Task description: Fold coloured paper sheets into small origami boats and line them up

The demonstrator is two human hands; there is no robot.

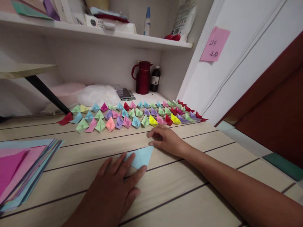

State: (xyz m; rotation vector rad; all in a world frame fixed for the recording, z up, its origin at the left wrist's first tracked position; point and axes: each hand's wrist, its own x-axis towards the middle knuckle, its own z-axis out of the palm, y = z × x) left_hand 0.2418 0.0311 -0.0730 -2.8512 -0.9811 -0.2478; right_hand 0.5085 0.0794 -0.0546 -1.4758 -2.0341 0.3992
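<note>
Closest is the left hand (113, 186). Its grip is spread wide and lies flat on a light blue folded paper triangle (142, 156), likely to keep the fold from springing up. This paper sits in the middle of the pale wooden plank floor (194, 201).

Just past it is the right hand (165, 138). Its fingers are bent close together and the thumb tip touches the paper's far corner. I cannot tell if it pinches the corner or only presses it down.

By the left edge of the floor lies a stack of coloured paper sheets (23, 170), close enough to reach.

Further back, rows of small folded paper boats (130, 115) fill the floor right behind the right hand, so there is little room there. Behind them, by the wall, stand a dark red jug (142, 78) and a small dark bottle (155, 78).
</note>
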